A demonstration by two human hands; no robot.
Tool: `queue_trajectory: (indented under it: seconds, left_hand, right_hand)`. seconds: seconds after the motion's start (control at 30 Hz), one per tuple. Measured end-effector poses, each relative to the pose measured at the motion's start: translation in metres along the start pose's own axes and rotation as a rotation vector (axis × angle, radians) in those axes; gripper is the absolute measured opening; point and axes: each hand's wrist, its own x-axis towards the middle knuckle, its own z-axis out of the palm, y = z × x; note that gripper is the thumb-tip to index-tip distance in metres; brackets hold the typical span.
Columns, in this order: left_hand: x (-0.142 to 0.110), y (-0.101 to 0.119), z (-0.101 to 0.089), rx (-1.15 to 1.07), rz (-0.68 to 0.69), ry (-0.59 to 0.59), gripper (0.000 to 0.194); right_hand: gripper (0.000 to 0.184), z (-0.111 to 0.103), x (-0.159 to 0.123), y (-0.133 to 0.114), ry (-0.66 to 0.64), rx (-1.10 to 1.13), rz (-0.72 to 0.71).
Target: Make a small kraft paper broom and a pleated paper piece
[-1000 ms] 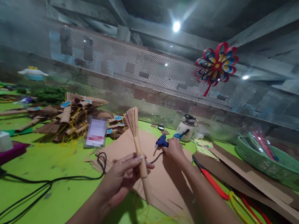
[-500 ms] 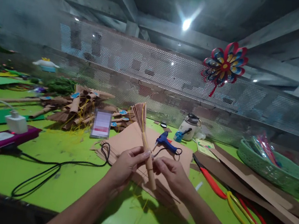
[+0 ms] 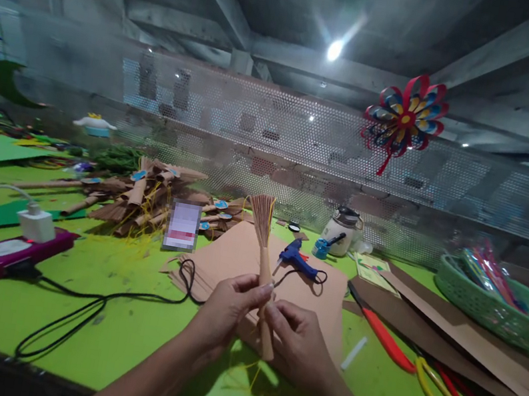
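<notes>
A small brown paper broom (image 3: 264,245) with a fanned top and rolled handle stands nearly upright over the green table (image 3: 93,277). My left hand (image 3: 228,310) pinches its handle from the left. My right hand (image 3: 298,342) grips the lower handle from the right, fingers curled round it. Yellow strands trail below the handle. A blue glue gun (image 3: 298,258) lies on the brown paper sheets (image 3: 234,260) just behind the hands, its black cord (image 3: 93,311) running left.
A pile of finished paper brooms (image 3: 143,195) lies at back left. Red and yellow scissors (image 3: 423,370) and long brown strips (image 3: 465,333) lie at right beside a green basket (image 3: 499,311). A purple power strip (image 3: 15,247) sits at left; a white jar (image 3: 340,228) stands behind.
My right hand let go of the glue gun, which now lies on the paper, and came back to grip the broom's handle. The broom turned more upright.
</notes>
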Motion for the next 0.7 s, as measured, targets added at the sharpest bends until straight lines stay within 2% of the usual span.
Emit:
queue_trajectory:
  seconds: [0.37, 0.5, 0.63, 0.7]
  left_hand:
    - [-0.004, 0.003, 0.007, -0.064, -0.047, 0.041, 0.022]
    - [-0.003, 0.01, 0.008, -0.094, -0.025, 0.062, 0.018]
    - [0.006, 0.014, 0.0, -0.163, 0.04, 0.163, 0.017]
    - [0.01, 0.014, -0.004, -0.179, 0.096, 0.258, 0.02]
  right_hand:
    - [0.036, 0.0, 0.0, 0.006, 0.006, 0.108, 0.039]
    - [0.046, -0.002, 0.001, 0.008, 0.046, 0.204, 0.076]
    - [0.05, -0.006, 0.002, 0.013, 0.077, 0.325, 0.206]
    - [0.042, -0.009, 0.001, 0.014, 0.199, 0.219, 0.205]
